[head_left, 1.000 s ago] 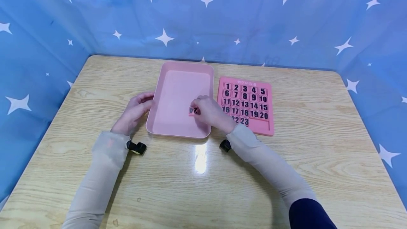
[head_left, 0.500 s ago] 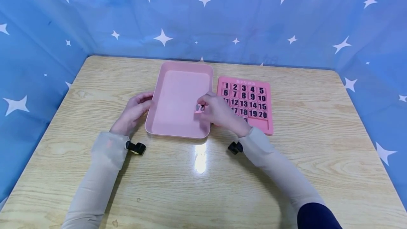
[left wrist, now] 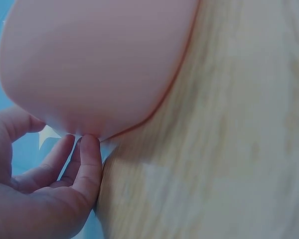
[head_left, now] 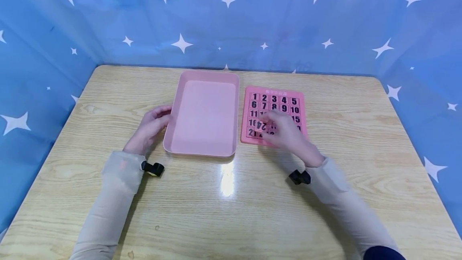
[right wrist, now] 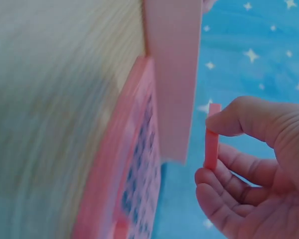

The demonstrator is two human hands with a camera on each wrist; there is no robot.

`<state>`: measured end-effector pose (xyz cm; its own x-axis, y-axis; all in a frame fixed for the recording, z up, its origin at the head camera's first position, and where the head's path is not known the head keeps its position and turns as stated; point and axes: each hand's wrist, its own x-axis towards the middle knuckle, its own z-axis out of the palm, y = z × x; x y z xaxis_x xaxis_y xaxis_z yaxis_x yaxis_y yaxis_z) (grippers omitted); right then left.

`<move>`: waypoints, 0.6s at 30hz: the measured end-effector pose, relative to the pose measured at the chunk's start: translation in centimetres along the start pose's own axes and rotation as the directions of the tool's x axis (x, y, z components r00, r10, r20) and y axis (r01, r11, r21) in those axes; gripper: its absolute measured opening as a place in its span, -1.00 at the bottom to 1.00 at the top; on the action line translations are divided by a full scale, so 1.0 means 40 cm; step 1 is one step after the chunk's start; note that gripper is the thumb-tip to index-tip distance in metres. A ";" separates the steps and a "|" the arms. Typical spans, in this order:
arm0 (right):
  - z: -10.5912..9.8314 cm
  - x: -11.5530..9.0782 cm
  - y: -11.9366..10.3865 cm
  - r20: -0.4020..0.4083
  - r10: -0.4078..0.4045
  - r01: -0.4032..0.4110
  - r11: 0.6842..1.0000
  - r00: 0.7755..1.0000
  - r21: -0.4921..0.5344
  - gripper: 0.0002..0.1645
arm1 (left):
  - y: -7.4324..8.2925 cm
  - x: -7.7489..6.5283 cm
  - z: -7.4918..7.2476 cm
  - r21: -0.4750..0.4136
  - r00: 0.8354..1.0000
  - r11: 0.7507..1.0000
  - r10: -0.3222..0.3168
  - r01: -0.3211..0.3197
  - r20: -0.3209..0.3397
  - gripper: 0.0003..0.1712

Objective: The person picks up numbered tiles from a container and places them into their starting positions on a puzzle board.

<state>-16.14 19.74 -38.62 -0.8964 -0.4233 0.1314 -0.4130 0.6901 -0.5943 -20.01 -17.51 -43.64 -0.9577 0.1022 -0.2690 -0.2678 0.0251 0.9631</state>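
My right hand [head_left: 286,131] pinches a pink number tile [head_left: 260,126] between thumb and fingers. The tile's printed 24 appears upside down in the head view, and its thin edge [right wrist: 212,139] faces the right wrist camera. Below the hand lies a pink number puzzle board [head_left: 300,97] with rows of numbered tiles. The hand hides part of its lower rows. At the left, my left hand [head_left: 146,131] rests its fingertips [left wrist: 91,144] against the outer wall of a pink tray [head_left: 205,119], fingers loosely bent.
The tray holds nothing and stands just left of the board. Both lie toward the back of a wooden table [head_left: 216,220]. A blue curtain with white stars [head_left: 202,19] hangs behind the table's far edge.
My right hand has lifted the 24 tile out of the tray and carried it right, over the board. My left hand stays at the tray's left side.
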 end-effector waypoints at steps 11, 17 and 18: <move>-0.035 -0.094 0.102 -0.100 0.032 -0.036 0.999 0.994 -0.038 -0.47 | 0.001 0.000 -0.002 0.024 1.000 1.000 -0.006 0.006 -0.009 -0.43; -0.032 -0.120 0.117 -0.074 0.101 -0.103 0.994 0.992 -0.031 -0.49 | 0.005 -0.004 0.002 0.029 1.000 0.999 -0.014 0.014 -0.011 -0.43; -0.032 -0.122 0.118 -0.072 0.106 -0.109 0.993 0.992 -0.036 -0.52 | 0.005 -0.004 0.002 0.031 1.000 0.999 -0.016 0.016 -0.011 -0.43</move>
<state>-13.91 25.81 -41.07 -0.9444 -0.3043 0.1244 -0.3185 0.7530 -0.5759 -19.89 -17.43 -43.41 -0.9544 0.0905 -0.2844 -0.2802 0.0572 0.9582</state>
